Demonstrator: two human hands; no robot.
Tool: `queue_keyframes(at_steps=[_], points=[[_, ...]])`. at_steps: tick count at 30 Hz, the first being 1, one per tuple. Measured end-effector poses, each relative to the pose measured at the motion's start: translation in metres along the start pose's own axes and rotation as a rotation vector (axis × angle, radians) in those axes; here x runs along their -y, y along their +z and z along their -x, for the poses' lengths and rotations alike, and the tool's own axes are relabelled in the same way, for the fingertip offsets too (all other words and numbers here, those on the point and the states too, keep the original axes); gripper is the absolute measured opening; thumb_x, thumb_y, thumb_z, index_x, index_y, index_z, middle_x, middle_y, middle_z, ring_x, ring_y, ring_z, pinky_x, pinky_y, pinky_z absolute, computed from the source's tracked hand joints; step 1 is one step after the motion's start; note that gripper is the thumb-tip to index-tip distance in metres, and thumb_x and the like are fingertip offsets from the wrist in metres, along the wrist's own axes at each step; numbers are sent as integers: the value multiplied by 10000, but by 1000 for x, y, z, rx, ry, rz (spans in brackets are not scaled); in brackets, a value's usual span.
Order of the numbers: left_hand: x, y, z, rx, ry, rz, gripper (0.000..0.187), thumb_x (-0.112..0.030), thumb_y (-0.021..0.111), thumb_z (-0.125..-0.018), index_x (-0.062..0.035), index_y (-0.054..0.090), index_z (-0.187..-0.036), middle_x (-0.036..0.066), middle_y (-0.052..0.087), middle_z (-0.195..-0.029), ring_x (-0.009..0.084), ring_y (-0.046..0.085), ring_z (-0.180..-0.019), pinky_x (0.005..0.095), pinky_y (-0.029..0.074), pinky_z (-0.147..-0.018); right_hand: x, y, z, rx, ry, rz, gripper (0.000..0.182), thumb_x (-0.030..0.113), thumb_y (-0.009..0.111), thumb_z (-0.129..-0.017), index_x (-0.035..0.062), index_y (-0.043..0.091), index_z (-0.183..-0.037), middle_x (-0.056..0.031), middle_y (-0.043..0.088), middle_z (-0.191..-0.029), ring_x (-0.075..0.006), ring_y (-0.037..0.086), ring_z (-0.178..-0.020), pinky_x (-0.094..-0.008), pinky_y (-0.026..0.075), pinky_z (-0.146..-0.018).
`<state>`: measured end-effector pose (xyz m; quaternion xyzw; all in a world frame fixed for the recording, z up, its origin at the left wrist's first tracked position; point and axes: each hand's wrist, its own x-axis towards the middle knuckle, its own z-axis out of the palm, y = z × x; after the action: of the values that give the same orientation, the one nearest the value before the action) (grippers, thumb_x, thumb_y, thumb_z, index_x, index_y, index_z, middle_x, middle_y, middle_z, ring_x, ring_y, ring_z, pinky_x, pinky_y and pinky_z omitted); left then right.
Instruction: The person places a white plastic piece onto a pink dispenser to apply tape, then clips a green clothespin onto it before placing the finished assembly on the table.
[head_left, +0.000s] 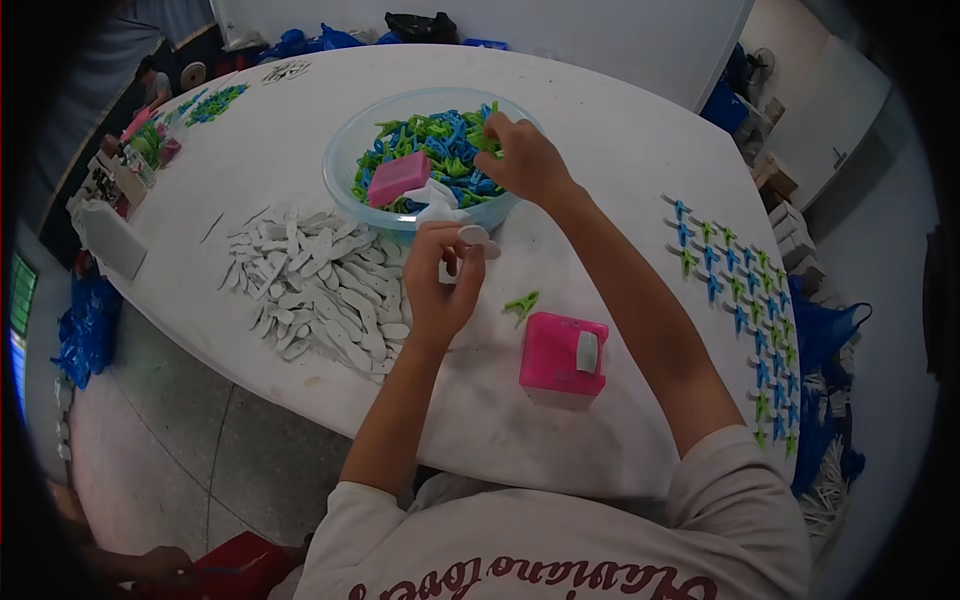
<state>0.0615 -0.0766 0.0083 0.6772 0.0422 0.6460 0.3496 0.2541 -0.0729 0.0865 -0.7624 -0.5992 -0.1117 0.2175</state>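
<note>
My left hand (445,285) is closed on a flat white piece with a rounded end (478,238), held just in front of the bowl. My right hand (530,160) reaches over the right side of the clear bluish bowl (345,185), its thumb and fingers apart among the blue and green plastic clips (440,135). A pink block (398,180) and a crumpled-looking white item (437,197) lie on the clips. Below the hands, a single green clip (521,306) rests beside a bright pink box (560,352) with a whitish patch.
A heap of flat white pieces (315,285) spreads left of the bowl. Rows of blue and green clips (740,290) line the table's right edge. Another person (152,85) sits at the far left. A person's hand (165,562) is near a red object (240,565) at lower left.
</note>
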Motion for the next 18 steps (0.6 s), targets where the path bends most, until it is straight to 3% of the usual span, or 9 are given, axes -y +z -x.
queue_keyframes(at_steps=[2,4,6,8,9,13,15,17,18], points=[[1,2,4,136,-251,177,112,-17,672,-886,-17,614,-982,64,649,-920,70,549,-690,220,427,-583,-10,-11,33,-220,-83,-421,280,206,700,-842,41,607,-1049,-164,702,-951,-298,680,-886,-394,560,-768],[-5,2,5,177,-366,254,114,-30,674,-899,-9,619,-996,51,661,-900,64,569,-703,215,443,-599,-10,-40,78,-226,-74,-431,258,196,674,-882,27,601,-1063,-127,687,-905,-237,657,-833,-365,551,-750],[-15,4,4,212,-484,338,121,-43,676,-911,-1,624,-1011,38,674,-879,57,588,-716,210,460,-615,-14,-61,116,-120,104,-508,253,193,650,-922,18,595,-1097,-113,677,-896,-183,641,-843,-325,541,-753],[-23,7,2,220,-596,427,98,-20,630,-932,-24,621,-1029,5,644,-798,32,506,-621,190,411,-577,-25,-69,146,-64,143,-623,242,192,651,-934,16,600,-1094,-106,679,-906,-173,645,-856,-320,539,-752],[-26,9,1,204,-601,432,98,-20,630,-932,-24,621,-1029,5,644,-798,32,506,-621,190,411,-577,-28,-72,155,-22,182,-751,233,191,651,-947,14,604,-1091,-99,682,-917,-164,649,-868,-315,536,-751],[-27,11,3,220,-648,409,149,-32,638,-927,-14,630,-1075,-7,626,-780,13,486,-598,185,376,-532,-24,-93,170,24,108,-751,219,180,663,-950,0,619,-1067,-98,696,-922,-182,659,-835,-323,537,-746],[-23,11,3,216,-638,393,163,-31,640,-924,-12,632,-1085,-11,621,-778,9,483,-597,180,371,-531,-21,-112,167,205,-64,-579,218,165,676,-948,-5,633,-1077,-113,716,-918,-204,686,-802,-328,543,-737],[-20,7,5,251,-648,408,212,-20,654,-929,11,622,-1136,29,679,-853,47,622,-765,196,487,-682,-23,-109,166,220,-107,-614,231,172,685,-943,0,638,-1089,-128,720,-900,-221,696,-778,-329,544,-721],[-20,7,5,256,-652,405,212,-20,654,-929,11,622,-1136,29,679,-853,47,622,-765,196,487,-682,-24,-108,165,235,-158,-638,244,179,693,-938,5,642,-1101,-142,725,-881,-238,706,-755,-330,545,-705]])
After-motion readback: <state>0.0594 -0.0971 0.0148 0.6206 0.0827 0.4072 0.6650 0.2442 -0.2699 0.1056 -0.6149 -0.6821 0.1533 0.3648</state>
